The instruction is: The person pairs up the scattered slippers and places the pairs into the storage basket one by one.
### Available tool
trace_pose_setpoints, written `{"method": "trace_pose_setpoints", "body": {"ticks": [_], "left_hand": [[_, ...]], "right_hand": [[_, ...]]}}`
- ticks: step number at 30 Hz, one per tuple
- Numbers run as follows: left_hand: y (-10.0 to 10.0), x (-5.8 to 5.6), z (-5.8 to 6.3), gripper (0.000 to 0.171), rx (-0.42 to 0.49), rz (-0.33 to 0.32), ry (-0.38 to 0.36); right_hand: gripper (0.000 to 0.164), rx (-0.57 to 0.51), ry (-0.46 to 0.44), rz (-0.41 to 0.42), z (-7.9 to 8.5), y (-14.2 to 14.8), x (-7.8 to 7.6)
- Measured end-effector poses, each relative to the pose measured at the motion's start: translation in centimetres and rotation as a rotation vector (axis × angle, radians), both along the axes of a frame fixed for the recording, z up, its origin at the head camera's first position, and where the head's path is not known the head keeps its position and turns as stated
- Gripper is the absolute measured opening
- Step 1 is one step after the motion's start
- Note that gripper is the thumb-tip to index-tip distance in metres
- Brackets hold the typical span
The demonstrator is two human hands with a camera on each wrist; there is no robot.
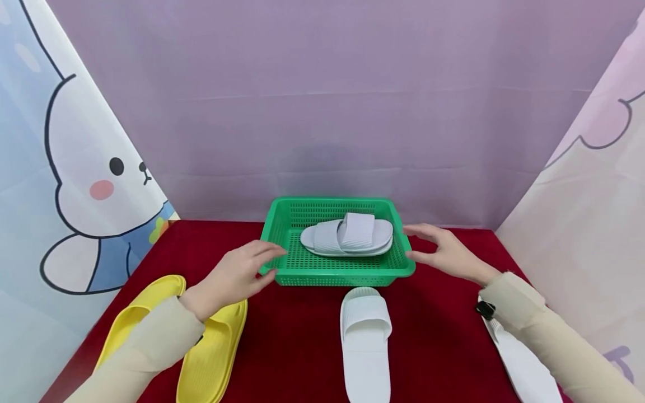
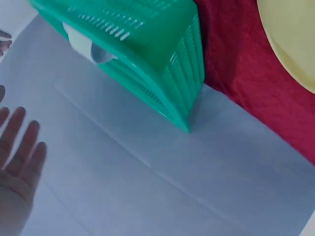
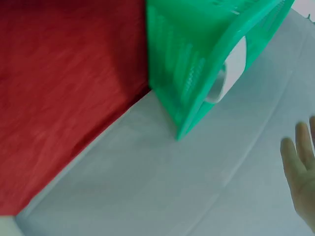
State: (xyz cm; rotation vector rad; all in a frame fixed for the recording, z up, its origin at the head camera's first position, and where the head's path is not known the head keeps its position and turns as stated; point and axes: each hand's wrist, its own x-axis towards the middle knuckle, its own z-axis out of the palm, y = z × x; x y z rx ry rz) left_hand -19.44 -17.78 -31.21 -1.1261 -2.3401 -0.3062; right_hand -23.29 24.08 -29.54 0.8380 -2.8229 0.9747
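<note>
A green plastic basket (image 1: 347, 278) stands at the back of the red-covered table in the head view. Inside lies a pair of pale grey slide slippers (image 1: 330, 235), one overlapping the other. My left hand (image 1: 239, 275) hovers at the basket's left side, its fingers apart and overlapping the rim in the head view. Beside the right rim is my right hand (image 1: 445, 252), thumb and fingers spread. Both wrist views show straight fingers with nothing in them, the left hand (image 2: 18, 179) and right hand (image 3: 302, 174) appearing apart from the basket.
A pair of yellow slippers (image 1: 214, 352) lies at the left, partly under my left forearm. One white slipper (image 1: 366, 358) sits in front of the basket; another white slipper (image 1: 529, 369) is partly hidden by my right sleeve. A purple cloth wall (image 1: 322, 112) rises behind.
</note>
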Motion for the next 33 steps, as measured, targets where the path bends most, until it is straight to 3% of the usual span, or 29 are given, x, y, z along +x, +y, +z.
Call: {"method": "trace_pose_setpoints", "body": {"ticks": [6, 10, 16, 21, 26, 29, 33], "left_hand": [[2.0, 0.5, -0.7, 0.034, -0.209, -0.211, 0.302], [3.7, 0.8, -0.9, 0.034, -0.371, -0.280, 0.380], [6.7, 0.6, -1.8, 0.038, -0.543, -0.329, 0.352], [9.4, -0.1, -3.6, 0.049, -0.655, -0.341, 0.252], [11.7, -0.9, -4.8, 0.070, -0.783, -0.323, 0.177], [12.7, -1.5, -5.7, 0.080, -0.871, -0.321, 0.170], [14.2, -2.3, -6.7, 0.091, -0.956, -0.348, 0.225]], "right_hand": [[0.054, 0.184, 0.133, 0.026, -0.3, 3.1, 2.0], [0.058, 0.280, 0.128, 0.004, -0.3, 4.9, 3.2], [0.063, 0.360, 0.040, -0.022, -0.8, 7.5, 4.2], [0.067, 0.419, 0.008, -0.036, -1.9, 10.6, 4.6], [0.073, 0.464, -0.029, -0.047, -3.2, 13.0, 4.5], [0.074, 0.479, -0.073, -0.050, -4.2, 13.9, 4.4], [0.076, 0.489, -0.094, -0.058, -5.7, 15.1, 4.2]]}}
